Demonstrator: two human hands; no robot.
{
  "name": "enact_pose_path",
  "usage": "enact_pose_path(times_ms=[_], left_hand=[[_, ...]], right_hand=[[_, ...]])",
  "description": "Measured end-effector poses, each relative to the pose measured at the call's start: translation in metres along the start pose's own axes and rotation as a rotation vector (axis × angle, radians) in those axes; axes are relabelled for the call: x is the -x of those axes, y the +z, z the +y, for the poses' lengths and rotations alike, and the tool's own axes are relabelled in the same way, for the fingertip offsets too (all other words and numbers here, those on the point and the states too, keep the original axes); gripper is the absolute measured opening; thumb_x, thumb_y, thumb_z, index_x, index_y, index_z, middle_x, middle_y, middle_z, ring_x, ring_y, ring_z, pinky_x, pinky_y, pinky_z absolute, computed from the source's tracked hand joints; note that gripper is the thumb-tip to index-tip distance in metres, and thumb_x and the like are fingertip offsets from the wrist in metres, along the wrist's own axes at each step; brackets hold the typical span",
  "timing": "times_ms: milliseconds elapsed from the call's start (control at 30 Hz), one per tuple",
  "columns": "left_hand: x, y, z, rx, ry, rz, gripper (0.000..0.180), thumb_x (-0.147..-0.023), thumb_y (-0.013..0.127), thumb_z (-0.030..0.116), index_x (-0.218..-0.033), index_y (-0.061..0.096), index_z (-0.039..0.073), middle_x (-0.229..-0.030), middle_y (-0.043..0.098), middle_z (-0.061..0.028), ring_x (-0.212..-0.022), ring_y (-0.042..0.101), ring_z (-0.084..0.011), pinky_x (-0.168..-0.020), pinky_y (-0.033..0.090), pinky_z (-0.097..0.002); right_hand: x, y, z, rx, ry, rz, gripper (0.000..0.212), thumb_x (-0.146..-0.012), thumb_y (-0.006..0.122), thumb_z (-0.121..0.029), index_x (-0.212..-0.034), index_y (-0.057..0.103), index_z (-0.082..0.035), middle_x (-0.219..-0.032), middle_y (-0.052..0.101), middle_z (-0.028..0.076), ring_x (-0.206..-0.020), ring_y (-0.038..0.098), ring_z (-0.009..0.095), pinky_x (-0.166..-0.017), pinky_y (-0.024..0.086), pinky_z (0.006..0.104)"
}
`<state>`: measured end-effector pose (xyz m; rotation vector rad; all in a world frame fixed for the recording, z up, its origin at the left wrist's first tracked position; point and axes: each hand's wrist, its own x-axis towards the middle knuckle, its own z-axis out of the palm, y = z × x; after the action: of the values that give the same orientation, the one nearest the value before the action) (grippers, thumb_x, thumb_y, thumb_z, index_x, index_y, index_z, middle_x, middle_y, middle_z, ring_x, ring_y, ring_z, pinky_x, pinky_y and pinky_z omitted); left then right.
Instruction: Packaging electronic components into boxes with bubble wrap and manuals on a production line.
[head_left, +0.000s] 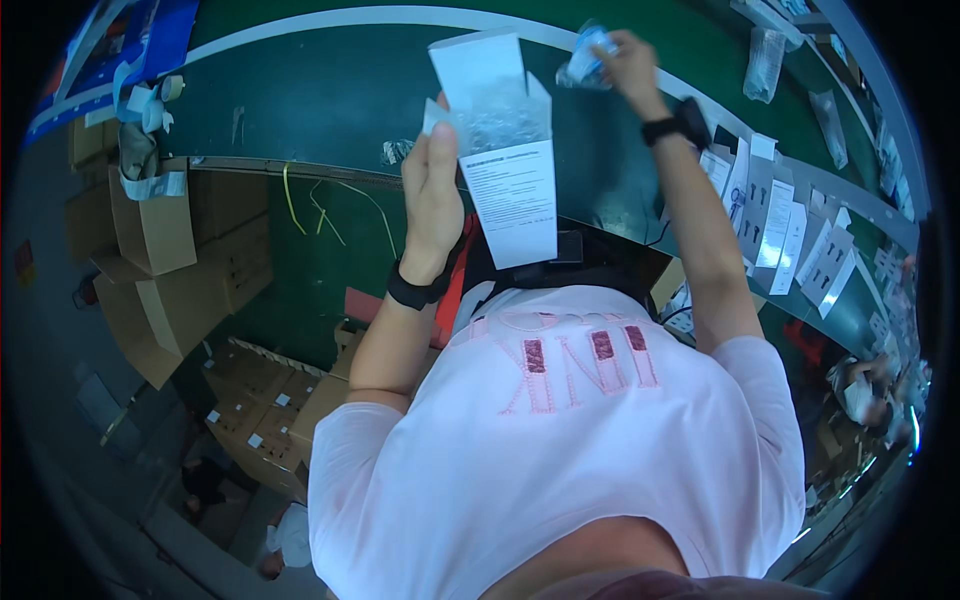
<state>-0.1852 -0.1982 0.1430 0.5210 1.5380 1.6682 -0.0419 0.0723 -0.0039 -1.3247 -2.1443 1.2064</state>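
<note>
A tall white box (pixel 510 205) with printed lines stands tilted in my left hand (pixel 435 190), which grips it along its left side. Its top flap (pixel 480 70) is raised, and clear plastic wrap (pixel 500 125) shows in the opening. To the right and farther off, my right hand (pixel 630 70) pinches a small clear plastic bag (pixel 588 58) with something blue and white in it. The bag hangs over the far part of the green worktable (pixel 310 100), apart from the box. A scrap of clear plastic (pixel 397 151) lies left of the box.
Several white printed boxes (pixel 775 225) stand along the table at right. Plastic bags (pixel 765 62) lie beyond them. Tape and white strips (pixel 145 105) sit at the table's left end. Open cardboard cartons (pixel 150 225) are stacked at left. People (pixel 290 535) show at the lower left.
</note>
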Motion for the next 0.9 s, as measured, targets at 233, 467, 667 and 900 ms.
enact_pose_path(times_ms=[233, 467, 667, 900], left_hand=[[-0.011, 0.031, 0.033, -0.019, -0.076, -0.297, 0.066, -0.1, 0.038, 0.049, -0.135, 0.044, -0.007, -0.115, 0.061, -0.0111, -0.104, 0.055, -0.0139, -0.091, 0.041, -0.0268], [-0.017, 0.035, 0.045, 0.027, -0.162, -0.541, 0.065, -0.1, 0.04, 0.049, -0.135, 0.045, -0.006, -0.113, 0.061, -0.0114, -0.101, 0.055, -0.0123, -0.088, 0.043, -0.0257], [-0.014, 0.043, 0.043, 0.064, -0.071, -0.681, 0.071, -0.095, 0.056, 0.039, -0.143, 0.03, -0.006, -0.12, 0.057, -0.0154, -0.108, 0.054, -0.0179, -0.094, 0.042, -0.028], [-0.021, 0.029, 0.034, 0.301, -0.109, -0.694, 0.088, -0.073, 0.081, 0.008, -0.136, 0.02, 0.005, -0.131, 0.046, -0.023, -0.121, 0.05, -0.0269, -0.1, 0.044, -0.0387]], right_hand=[[0.096, -0.14, -0.26, -0.57, -0.18, -0.129, 0.013, -0.086, 0.066, -0.004, -0.096, 0.06, 0.002, -0.088, 0.067, 0.01, -0.07, 0.065, 0.01, -0.06, 0.053, 0.0212], [0.114, -0.13, -0.247, 0.152, -0.487, -0.47, 0.02, -0.086, 0.068, -0.013, -0.102, 0.065, -0.002, -0.078, 0.063, 0.008, -0.066, 0.058, 0.012, -0.061, 0.047, 0.0257], [0.094, -0.128, -0.255, 0.126, -0.033, -1.295, 0.021, -0.094, 0.053, -0.008, -0.107, 0.063, 0.005, -0.08, 0.064, 0.009, -0.067, 0.055, 0.016, -0.064, 0.048, 0.0285], [0.119, -0.144, -0.278, 0.332, -0.436, -0.684, 0.033, -0.092, 0.052, -0.001, -0.125, 0.056, 0.002, -0.11, 0.065, 0.012, -0.09, 0.064, 0.024, -0.084, 0.051, 0.0339]])
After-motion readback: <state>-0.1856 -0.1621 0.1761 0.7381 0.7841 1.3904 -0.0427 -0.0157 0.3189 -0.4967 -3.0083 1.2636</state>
